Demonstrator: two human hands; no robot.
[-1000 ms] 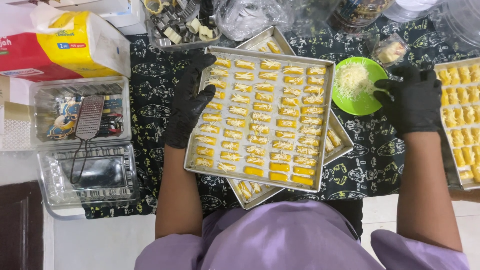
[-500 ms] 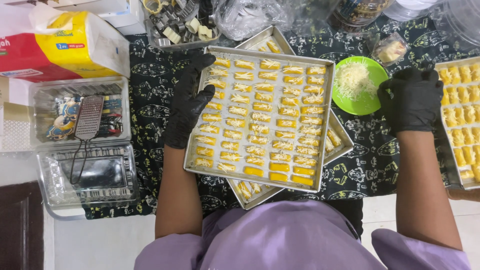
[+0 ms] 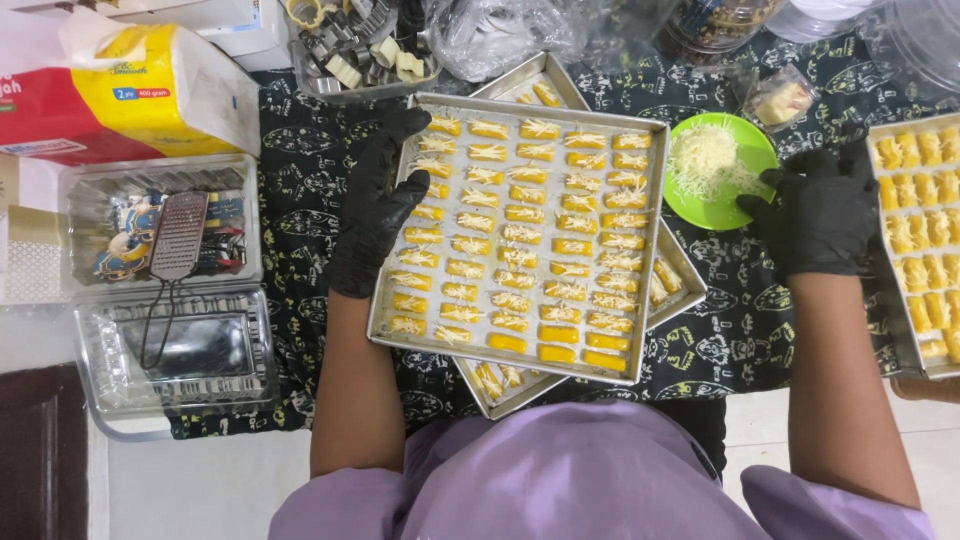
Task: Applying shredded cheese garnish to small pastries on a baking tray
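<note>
Head view: the right hand (image 3: 815, 220) has drifted back to the green bowl (image 3: 745, 150) of cheese, fingers curled at its rim, while the left hand (image 3: 375, 205) stays flat, gripping the tray (image 3: 650, 130) at mid-bench, so another pinch looks underway.

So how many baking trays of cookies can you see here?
3. One in the middle under the left hand, a second tray stacked crosswise beneath it, a third at the right edge, partly cut off.
</note>
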